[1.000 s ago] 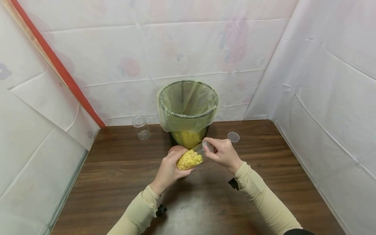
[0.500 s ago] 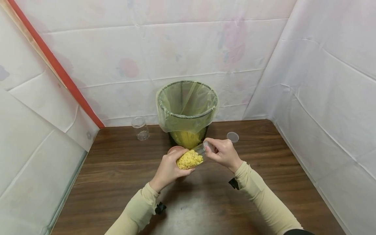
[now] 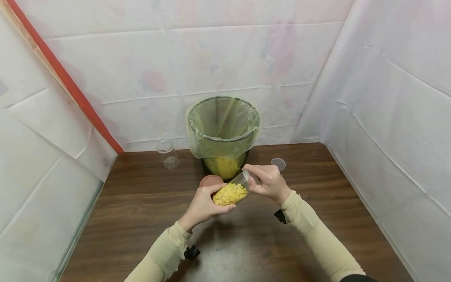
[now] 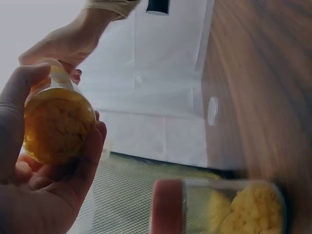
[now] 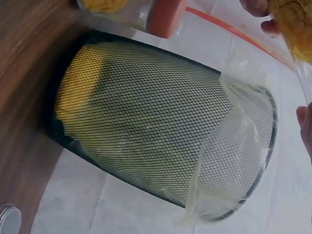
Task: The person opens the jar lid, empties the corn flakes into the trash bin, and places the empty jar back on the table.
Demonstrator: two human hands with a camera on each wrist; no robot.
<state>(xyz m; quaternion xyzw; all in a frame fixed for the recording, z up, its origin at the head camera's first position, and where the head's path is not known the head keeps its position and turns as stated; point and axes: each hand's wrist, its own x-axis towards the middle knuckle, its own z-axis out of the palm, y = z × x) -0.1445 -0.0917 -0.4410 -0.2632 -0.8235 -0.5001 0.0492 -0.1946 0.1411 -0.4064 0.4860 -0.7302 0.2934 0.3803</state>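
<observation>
Flake jar, tilted, gripped by both hands

Containers and contents: held jar, clear, part-filled with yellow flakes, raised over the table in front of the mesh bin; left hand curled round the base end, right hand pinching the neck end between thumb and fingers; neck capped or open, cannot tell

Pink-lidded jar, upright just in front of the bin, yellow pieces in the lower part; clear jar, left of the bin, see-through from rim to base; bin dressed in a pale yellow-green liner, yellow mass showing through the mesh low down

Count: jars, 3; bin, 1; pink lid, 1; clear disc, flat to the right of the bin, seemingly 1 from above; cream sleeves, 2

Surface and room: table, brown wood grain; wall sheets, white, creased, faintly flower-printed; red strip, slanting down at left
</observation>
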